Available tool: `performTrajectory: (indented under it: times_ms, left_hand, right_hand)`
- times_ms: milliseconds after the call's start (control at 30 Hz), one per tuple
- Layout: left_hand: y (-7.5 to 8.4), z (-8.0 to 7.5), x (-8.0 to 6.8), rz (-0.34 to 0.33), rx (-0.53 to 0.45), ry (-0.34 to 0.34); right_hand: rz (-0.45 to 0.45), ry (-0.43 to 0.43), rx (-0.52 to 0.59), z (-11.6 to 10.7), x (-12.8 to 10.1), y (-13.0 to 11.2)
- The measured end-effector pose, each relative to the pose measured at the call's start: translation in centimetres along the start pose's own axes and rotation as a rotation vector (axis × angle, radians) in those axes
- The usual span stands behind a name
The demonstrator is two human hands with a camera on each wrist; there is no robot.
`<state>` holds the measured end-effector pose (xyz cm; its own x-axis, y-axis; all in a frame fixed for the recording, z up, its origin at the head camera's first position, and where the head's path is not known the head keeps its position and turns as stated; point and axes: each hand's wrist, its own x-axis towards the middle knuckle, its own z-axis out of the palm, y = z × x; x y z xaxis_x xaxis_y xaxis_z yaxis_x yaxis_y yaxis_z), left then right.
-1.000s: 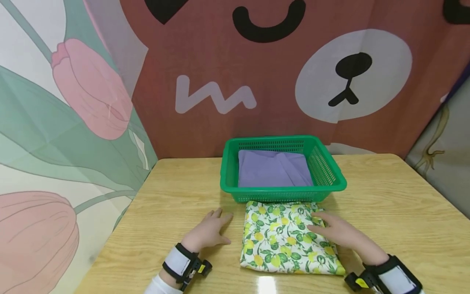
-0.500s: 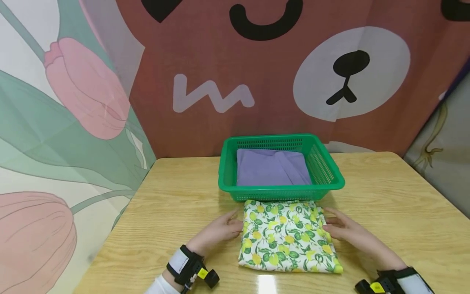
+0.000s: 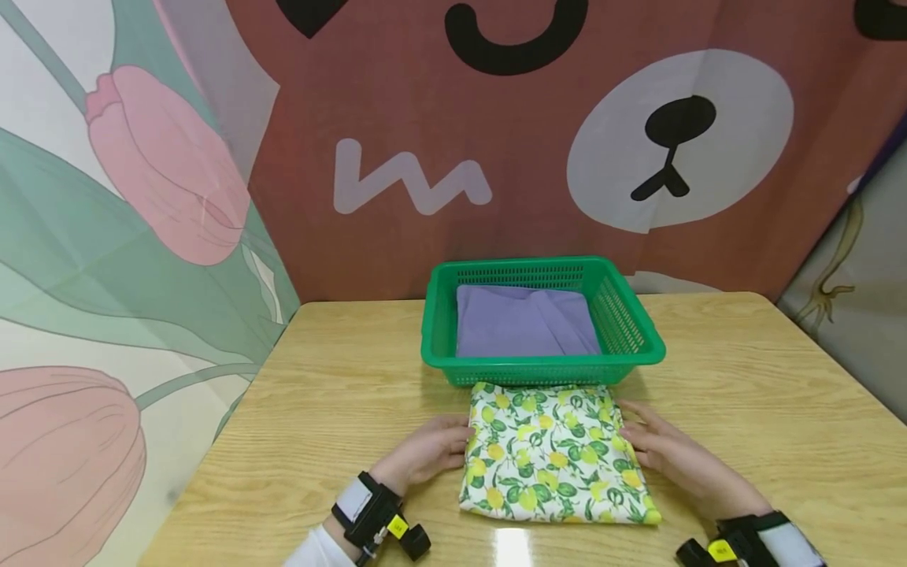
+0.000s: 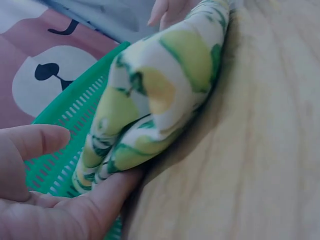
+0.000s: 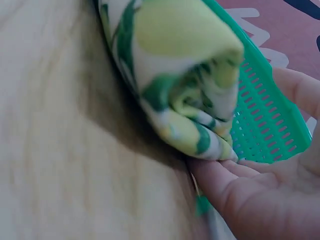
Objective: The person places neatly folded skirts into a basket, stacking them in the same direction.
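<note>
Left hand (image 3: pixel 425 455) flat on the table (image 3: pixel 340 394), fingers straight, sliding under the left edge of the folded lemon-print cloth (image 3: pixel 549 457). Cloth lies near the table's front edge, touching the green basket (image 3: pixel 439 331) behind it; purple cloth (image 3: pixel 524 323) inside. Right hand (image 3: pixel 669 453) likewise, fingers straight under the cloth's right edge.

On the desk (image 3: pixel 744 378) a basket (image 3: pixel 641 331) stands toward the back, a folded cloth (image 3: pixel 524 323) lying inside it. Just in front lies a folded patterned cloth (image 3: pixel 553 457), touching the basket's front wall. The left hand (image 3: pixel 425 453) touches its left edge, the right hand (image 3: pixel 669 450) its right edge.
</note>
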<state>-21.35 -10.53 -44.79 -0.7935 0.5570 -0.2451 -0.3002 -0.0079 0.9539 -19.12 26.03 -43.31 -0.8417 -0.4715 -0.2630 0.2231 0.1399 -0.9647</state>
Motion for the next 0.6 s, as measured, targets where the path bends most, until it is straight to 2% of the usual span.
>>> performTrajectory:
  times_ms: [67,267,433,600]
  left_hand:
    - [0.0,0.3,0.0,0.004,-0.007,-0.002]
    - [-0.1,0.9,0.2,0.004,-0.027,0.012]
    - [-0.1,1.3,0.6,-0.003,-0.021,0.022]
    - [-0.3,2.0,1.1,-0.013,-0.058,-0.026]
  right_hand:
    - [-0.008,-0.014,0.016,0.1,0.2,0.2]
    - [0.053,0.041,0.061,1.0,0.7,0.3]
    - [0.058,-0.014,0.074,1.4,1.2,0.4]
    - [0.044,-0.078,0.142,1.6,1.5,0.6]
